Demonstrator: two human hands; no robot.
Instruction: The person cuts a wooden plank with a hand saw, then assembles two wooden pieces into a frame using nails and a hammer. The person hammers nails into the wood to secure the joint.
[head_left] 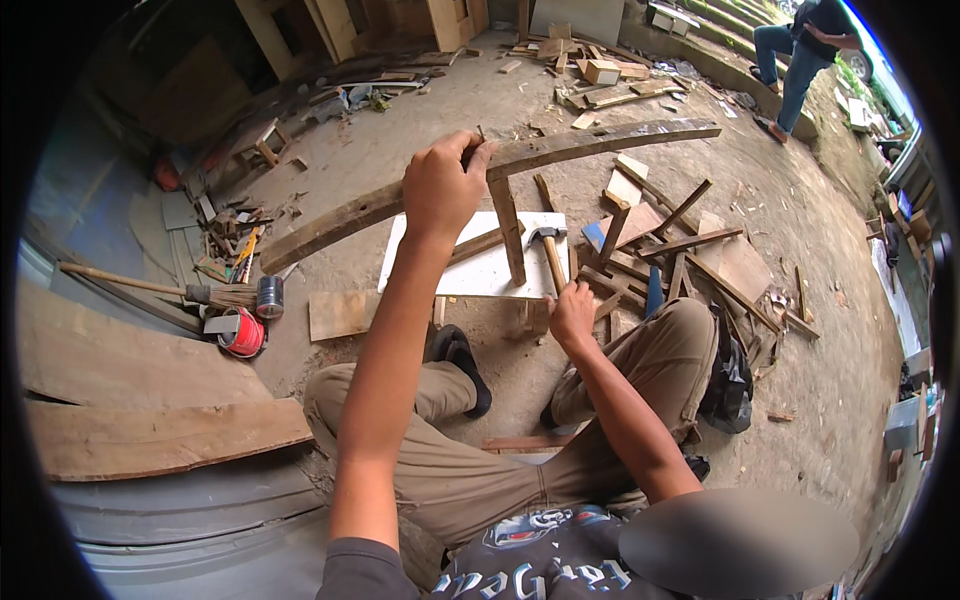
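Over the white board (482,276), a long beam (600,141) is slanting rightward.
Left hand (447,183) gripping it; right hand (573,316) holding a hammer (554,262).

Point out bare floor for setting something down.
Bare floor lies right of the scrap-wood pile. Another mostly bare patch shows between the beam's left half and the far scraps.
Crowded: the pile itself, and left around the red bucket and broom.

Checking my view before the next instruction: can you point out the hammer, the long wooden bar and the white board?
Hammer (554,262): head view, on its handle.
Long wooden bar (560,148): head view, on its right part.
White board (482,276): head view, bare surface.
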